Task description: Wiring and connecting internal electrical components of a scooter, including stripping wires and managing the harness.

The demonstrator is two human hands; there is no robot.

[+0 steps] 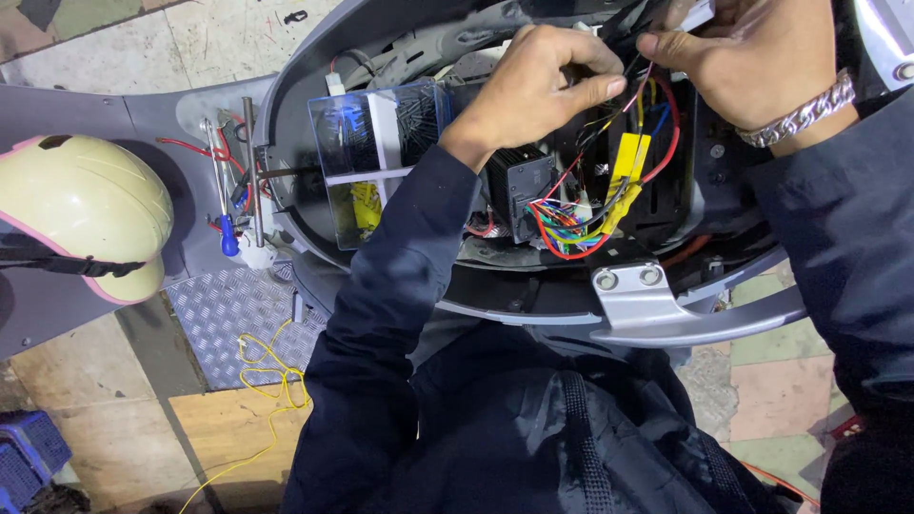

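Left hand (533,90), right hand (752,57) — seemingly pinching wires (628,71)

Cream helmet (81,214) with pink trim; yellow sleeve (628,167) on multicoloured wires (564,224); grey, seemingly diamond-patterned footplate (233,314).

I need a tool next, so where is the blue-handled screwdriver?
The blue-handled screwdriver lies at the left of the head view, beside the steel rod, right of the cream helmet.

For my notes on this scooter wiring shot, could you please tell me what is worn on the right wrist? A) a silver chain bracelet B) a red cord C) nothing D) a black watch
A: a silver chain bracelet circles the wrist of the right hand, which pinches thin wires with the left hand.
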